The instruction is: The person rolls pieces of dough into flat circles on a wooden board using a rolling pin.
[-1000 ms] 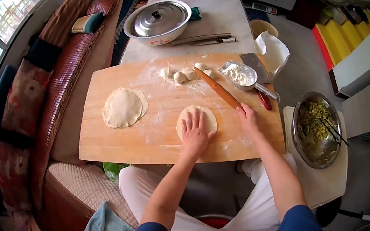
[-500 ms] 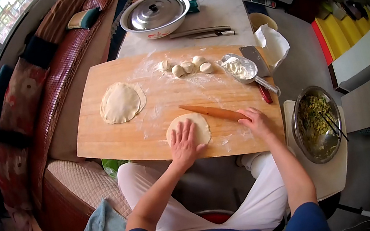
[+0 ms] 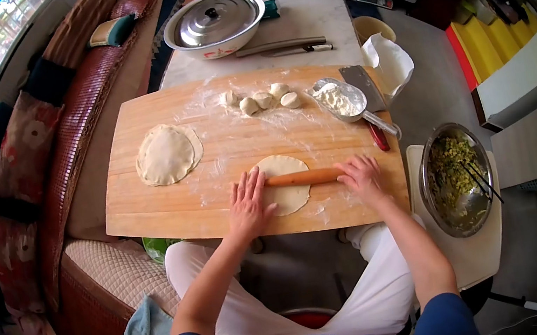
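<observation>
A wooden rolling pin [image 3: 304, 178] lies level across a flat round of dough [image 3: 292, 200] near the front of the floured wooden board [image 3: 217, 197]. My left hand [image 3: 247, 208] covers the pin's left end, its fingers pointing forward beside the dough. At the other end my right hand [image 3: 361, 179] holds the pin under its fingers. To the left lies a stack of rolled dough rounds [image 3: 168, 154]. Several small dough pieces [image 3: 262, 100] sit in flour toward the back of the board.
At the board's right are a metal scoop of flour [image 3: 342, 100] and a cleaver [image 3: 363, 86] with a red handle. Behind stands a lidded basin [image 3: 216, 23] beside some knives [image 3: 284, 46]. A steel bowl [image 3: 457, 180] of green-yellow filling with chopsticks stands on my right.
My left hand has moved from flat on the dough to the rolling pin's left end. The pin has swung from slanted beside the dough to level across it.
</observation>
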Available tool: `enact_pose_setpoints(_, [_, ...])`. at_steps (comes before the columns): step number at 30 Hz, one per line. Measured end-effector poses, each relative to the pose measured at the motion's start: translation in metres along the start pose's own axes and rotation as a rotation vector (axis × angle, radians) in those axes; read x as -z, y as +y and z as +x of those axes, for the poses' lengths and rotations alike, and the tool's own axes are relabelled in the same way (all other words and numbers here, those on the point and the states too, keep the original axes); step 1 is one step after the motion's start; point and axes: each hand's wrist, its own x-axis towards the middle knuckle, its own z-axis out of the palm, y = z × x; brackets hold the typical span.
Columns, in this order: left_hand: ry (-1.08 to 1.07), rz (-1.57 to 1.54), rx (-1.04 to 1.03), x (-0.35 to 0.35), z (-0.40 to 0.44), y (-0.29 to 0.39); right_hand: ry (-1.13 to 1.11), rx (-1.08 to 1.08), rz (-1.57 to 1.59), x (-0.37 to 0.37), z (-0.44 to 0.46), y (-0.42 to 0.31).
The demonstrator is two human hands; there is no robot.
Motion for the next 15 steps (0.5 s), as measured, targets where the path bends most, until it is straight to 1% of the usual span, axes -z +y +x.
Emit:
enact_pose_setpoints(4, [0.061, 0.107, 0.067, -0.012, 0.063, -0.020, 0.108, -0.030, -0.077, -0.020, 0.037, 0.015])
enact_pose_setpoints(5, [0.061, 0.133, 0.054, -0.012, 0.068, -0.021, 0.106, -0.046, -0.048, -0.024, 0.041, 0.019])
enact_pose_setpoints(7, [0.064, 0.187, 0.024, -0.012, 0.079, -0.022, 0.132, 0.001, -0.057, -0.029, 0.033, 0.023])
enact_pose_setpoints(8, [0.021, 0.140, -0.004, -0.009, 0.072, -0.017, 0.142, 0.023, -0.061, -0.029, 0.025, 0.023])
enact_pose_setpoints(11, [-0.101, 0.029, -0.070, 0.003, 0.008, 0.003, 0.114, 0.057, -0.080, -0.023, -0.015, 0.014])
enact_pose_setpoints(12, [-0.104, 0.003, -0.111, 0.004, -0.008, 0.006, 0.079, 0.027, -0.076, -0.019, -0.016, 0.011])
enact_pose_setpoints(13, [-0.108, 0.022, -0.110, 0.005, -0.007, 0.005, 0.040, -0.003, -0.071, -0.012, -0.018, 0.004])
enact_pose_setpoints(14, [-0.114, 0.037, -0.104, 0.005, -0.007, 0.006, -0.004, -0.031, -0.066, -0.005, -0.020, -0.004])
enact_pose_setpoints(15, [-0.058, 0.032, -0.060, 0.005, 0.001, 0.006, -0.032, -0.067, -0.024, 0.001, -0.011, -0.009])
